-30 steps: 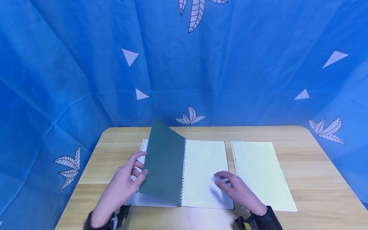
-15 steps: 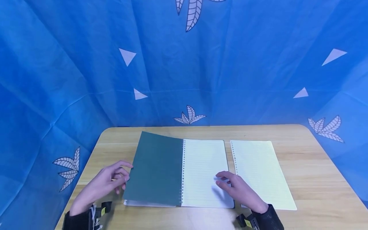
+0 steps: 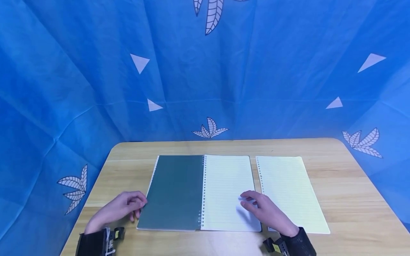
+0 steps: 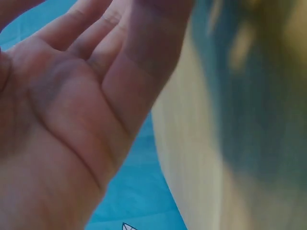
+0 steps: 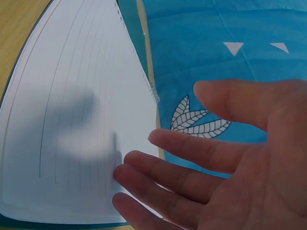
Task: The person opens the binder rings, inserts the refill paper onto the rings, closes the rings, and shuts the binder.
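A spiral notebook lies open on the table, a dark green sheet (image 3: 175, 193) flat on its left side and a white lined page (image 3: 225, 193) on its right. Under the green sheet, a thin white strip with holes peeks out at the left edge. My left hand (image 3: 123, 207) is at that edge, fingers loosely bent, nothing visible in its grasp; whether the fingertips touch the sheet I cannot tell. Over the lower right of the lined page is my right hand (image 3: 265, 210), its fingers relaxed and holding nothing. In the right wrist view, some fingertips (image 5: 125, 173) appear close to the paper.
A loose pale yellow lined sheet (image 3: 291, 192) with punched holes lies right of the notebook, its lower left partly behind my right hand. The wooden table (image 3: 346, 199) is backed by a blue curtain (image 3: 272, 71) with leaf prints.
The green sheet, raised at a slant earlier, has come down to the left and lies flat. My left hand moved left and down with it and let go. My right hand stays put.
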Motion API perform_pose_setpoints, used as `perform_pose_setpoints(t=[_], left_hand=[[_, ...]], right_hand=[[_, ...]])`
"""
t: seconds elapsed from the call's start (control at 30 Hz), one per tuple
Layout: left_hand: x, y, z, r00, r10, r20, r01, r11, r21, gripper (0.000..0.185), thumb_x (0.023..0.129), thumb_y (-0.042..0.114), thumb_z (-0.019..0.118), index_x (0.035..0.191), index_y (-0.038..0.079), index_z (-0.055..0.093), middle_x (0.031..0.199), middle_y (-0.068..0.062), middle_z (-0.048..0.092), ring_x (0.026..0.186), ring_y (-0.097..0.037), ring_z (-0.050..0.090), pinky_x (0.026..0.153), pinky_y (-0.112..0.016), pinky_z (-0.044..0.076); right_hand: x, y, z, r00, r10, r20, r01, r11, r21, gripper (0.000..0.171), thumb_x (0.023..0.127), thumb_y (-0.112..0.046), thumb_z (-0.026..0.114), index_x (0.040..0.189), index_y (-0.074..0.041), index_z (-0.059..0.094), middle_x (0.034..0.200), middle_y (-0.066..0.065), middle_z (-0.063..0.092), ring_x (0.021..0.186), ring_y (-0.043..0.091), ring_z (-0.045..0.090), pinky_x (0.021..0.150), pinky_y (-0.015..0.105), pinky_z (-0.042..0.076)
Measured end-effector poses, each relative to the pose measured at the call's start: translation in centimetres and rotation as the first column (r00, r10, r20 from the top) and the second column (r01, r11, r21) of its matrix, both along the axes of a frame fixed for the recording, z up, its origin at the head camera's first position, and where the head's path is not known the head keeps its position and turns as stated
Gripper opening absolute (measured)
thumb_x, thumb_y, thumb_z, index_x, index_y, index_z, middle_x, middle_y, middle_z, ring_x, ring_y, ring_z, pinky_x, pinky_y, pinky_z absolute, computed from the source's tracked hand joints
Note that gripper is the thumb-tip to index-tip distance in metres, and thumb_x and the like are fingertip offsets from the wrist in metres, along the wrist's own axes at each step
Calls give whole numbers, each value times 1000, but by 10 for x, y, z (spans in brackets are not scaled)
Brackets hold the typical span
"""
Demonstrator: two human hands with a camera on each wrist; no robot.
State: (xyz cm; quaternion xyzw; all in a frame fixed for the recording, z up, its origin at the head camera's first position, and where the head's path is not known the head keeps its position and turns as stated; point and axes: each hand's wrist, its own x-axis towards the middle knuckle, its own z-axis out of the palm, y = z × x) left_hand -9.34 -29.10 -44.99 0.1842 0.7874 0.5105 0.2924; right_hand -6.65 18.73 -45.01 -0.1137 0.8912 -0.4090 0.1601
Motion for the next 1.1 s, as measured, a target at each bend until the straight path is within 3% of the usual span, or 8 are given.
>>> perform_pose_setpoints(t=[0.13,0.4,0.57,0.73,0.87,0.97,1.1], left_hand=[[1,2,-6,999,21,48,-19,999,-35,24,103,10,47,108,-10,59,80,-20,62,62,-10,61,53,-31,56],[3,6,-9,998,31,55,-25,994,-111,22,103,13,47,101,-4,62,73,-6,62,55,-7,58,45,-28,52],[3,10,-8,999,42,32,-38,991,-131,23,102,12,46,100,-4,63,70,-9,60,51,-7,55,44,-29,51],[-1,20,-2,990,125,-63,-135,972,-194,24,103,14,46,104,-2,63,70,-6,57,51,-7,51,47,-27,49],[-10,36,7,966,187,-176,-224,948,-227,26,103,22,50,108,1,64,72,-6,57,56,-10,53,51,-26,47],[-21,55,14,954,198,-225,-247,944,-218,26,102,26,53,110,4,65,76,-8,60,60,-12,56,53,-27,49],[-42,83,23,951,160,-266,-210,962,-174,25,101,26,55,110,5,66,80,-15,63,63,-15,58,54,-28,51]], right_hand=[[0,0,-1,1000,4,4,-4,1000,-2,35,99,-31,58,120,-4,64,118,10,69,96,22,65,74,24,50],[0,0,-1,1000,6,17,-6,1000,-1,35,99,-31,57,120,-5,64,117,9,69,96,20,64,74,24,49],[1,1,-2,1000,13,10,-13,1000,-14,36,98,-31,58,120,-3,64,117,11,69,93,19,64,72,23,49],[0,1,-3,1000,26,-1,-26,999,-23,37,98,-32,58,120,-3,64,118,11,69,95,19,65,73,23,49],[0,0,-4,1000,26,-7,-26,999,-23,38,98,-32,58,121,-3,64,117,11,69,95,20,64,74,24,50],[-1,0,-3,1000,15,-16,-15,1000,-9,36,99,-31,57,121,-3,64,116,9,70,99,21,64,78,27,51],[-4,-3,0,999,-9,-36,10,1000,14,34,99,-29,56,121,-5,64,114,6,70,102,21,64,83,31,51]])
